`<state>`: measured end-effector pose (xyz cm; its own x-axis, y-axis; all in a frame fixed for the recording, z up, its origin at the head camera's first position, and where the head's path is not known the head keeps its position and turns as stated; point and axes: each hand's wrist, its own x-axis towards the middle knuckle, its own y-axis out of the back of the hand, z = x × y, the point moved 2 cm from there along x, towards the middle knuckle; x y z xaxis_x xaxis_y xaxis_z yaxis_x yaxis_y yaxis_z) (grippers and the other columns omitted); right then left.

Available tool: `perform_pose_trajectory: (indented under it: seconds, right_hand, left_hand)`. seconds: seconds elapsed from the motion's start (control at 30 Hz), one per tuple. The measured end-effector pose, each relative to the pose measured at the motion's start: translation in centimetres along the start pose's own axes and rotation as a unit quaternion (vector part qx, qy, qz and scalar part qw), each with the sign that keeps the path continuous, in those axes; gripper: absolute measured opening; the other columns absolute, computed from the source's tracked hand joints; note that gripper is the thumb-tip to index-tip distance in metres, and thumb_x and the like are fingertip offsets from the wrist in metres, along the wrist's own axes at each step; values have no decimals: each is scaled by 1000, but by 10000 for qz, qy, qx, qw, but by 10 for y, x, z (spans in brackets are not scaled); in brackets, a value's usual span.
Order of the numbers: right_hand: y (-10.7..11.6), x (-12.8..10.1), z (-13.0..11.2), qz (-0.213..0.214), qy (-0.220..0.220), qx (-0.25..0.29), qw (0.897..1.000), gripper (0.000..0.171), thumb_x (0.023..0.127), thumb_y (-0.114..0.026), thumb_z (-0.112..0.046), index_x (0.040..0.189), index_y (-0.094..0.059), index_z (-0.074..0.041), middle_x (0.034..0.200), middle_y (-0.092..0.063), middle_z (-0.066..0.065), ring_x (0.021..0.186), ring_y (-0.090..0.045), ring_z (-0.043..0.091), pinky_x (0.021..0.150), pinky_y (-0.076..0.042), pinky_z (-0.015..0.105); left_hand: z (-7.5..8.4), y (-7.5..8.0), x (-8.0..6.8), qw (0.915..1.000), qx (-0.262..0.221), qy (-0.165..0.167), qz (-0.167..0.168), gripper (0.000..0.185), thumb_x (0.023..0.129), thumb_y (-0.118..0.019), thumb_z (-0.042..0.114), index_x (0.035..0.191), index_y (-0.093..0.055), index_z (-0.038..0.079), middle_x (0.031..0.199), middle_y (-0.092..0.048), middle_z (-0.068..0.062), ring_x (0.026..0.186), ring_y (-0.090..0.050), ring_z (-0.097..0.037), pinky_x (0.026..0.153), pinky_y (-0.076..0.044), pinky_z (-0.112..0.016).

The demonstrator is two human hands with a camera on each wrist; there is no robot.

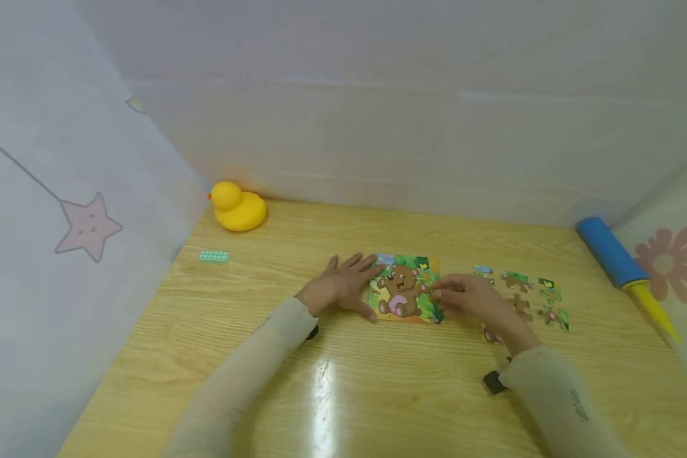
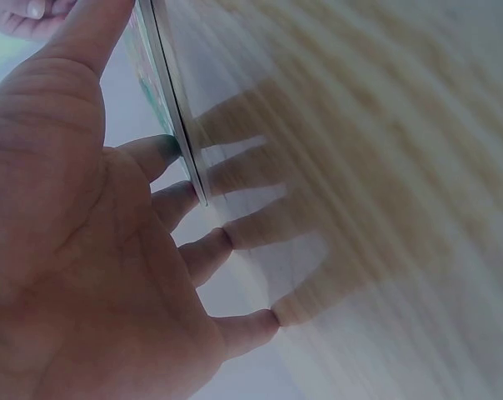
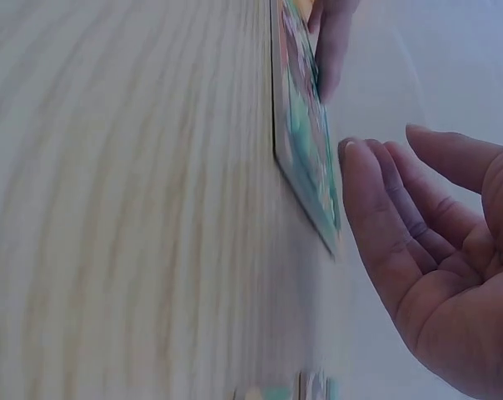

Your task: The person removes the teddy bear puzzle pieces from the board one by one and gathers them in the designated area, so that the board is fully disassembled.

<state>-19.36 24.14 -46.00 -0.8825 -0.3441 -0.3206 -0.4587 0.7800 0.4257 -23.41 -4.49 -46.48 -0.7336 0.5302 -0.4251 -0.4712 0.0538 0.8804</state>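
Note:
A square bear puzzle board lies flat on the wooden table, showing a brown bear among green leaves. Spread over its left edge is my left hand; in the left wrist view its thumb and some fingertips press the board and others touch the table. At the right edge is my right hand, fingers bent and fingertips right at the board. The right wrist view shows a gap between the thumb and index finger, with nothing held there. Loose puzzle pieces lie to the right, partly hidden by the right hand and forearm.
A yellow rubber duck stands at the back left, with a small green studded block in front of it. At the far right lies a blue and yellow hand pump. White sheeting hangs behind the table.

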Motion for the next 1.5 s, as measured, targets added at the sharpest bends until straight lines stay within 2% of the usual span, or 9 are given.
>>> perform_pose_trajectory:
  seconds: [0.17, 0.27, 0.53, 0.77, 0.97, 1.3, 1.5]
  right_hand:
    - [-9, 10, -14, -172, 160, 113, 9997, 39, 103, -61, -26, 133, -63, -2, 123, -70, 20, 103, -72, 25, 86, -62, 37]
    - [-12, 15, -20, -194, 102, 210, 9995, 40, 103, -62, -28, 134, -63, -3, 122, -71, 19, 102, -72, 27, 87, -62, 38]
    - [-22, 26, -22, -350, 169, 211, 9990, 37, 104, -59, -21, 134, -63, 0, 123, -70, 21, 101, -72, 27, 85, -62, 40]
    - [-31, 28, -25, -202, -102, -21, 9997, 30, 102, -61, -18, 128, -68, -3, 119, -72, 16, 92, -70, 21, 80, -63, 36]
    - [-34, 28, -22, -128, -175, -122, 9997, 30, 103, -61, -18, 128, -68, -5, 117, -70, 16, 92, -71, 21, 79, -63, 35]
    - [-35, 28, -18, -3, -101, -263, 9996, 28, 103, -61, -18, 127, -69, -7, 117, -71, 16, 92, -73, 20, 77, -63, 34]
    - [-35, 26, -21, 186, 34, -676, 9975, 25, 102, -62, -22, 123, -72, -12, 111, -74, 11, 83, -70, 18, 72, -60, 34]
  left_hand:
    - [0, 1, 0, 10000, 10, -26, 48, 119, 74, -72, 76, 164, -4, 36, 173, 6, 5, 161, 2, -27, 124, -4, -67]
    - [1, 2, 1, 10000, 19, -40, 85, 120, 74, -72, 76, 164, -5, 35, 173, 6, 5, 161, 2, -27, 124, -5, -67]
    - [1, 1, 4, 10000, -48, -52, 50, 119, 74, -72, 76, 164, -5, 36, 173, 5, 6, 160, 2, -27, 124, -5, -67]
    - [1, -1, 2, 10000, -62, -4, 21, 119, 74, -72, 77, 164, -4, 37, 173, 7, 7, 161, 3, -27, 124, -4, -67]
    - [0, -2, 1, 10000, -42, -10, 35, 119, 74, -72, 77, 164, -5, 37, 173, 6, 6, 161, 2, -26, 124, -4, -67]
    - [1, -1, -1, 10000, 13, 13, 29, 118, 75, -71, 77, 164, -5, 36, 173, 6, 6, 161, 2, -26, 124, -5, -68]
    - [1, -1, -1, 10000, -38, 24, 34, 118, 75, -71, 77, 164, -5, 37, 173, 6, 6, 161, 3, -25, 124, -4, -68]
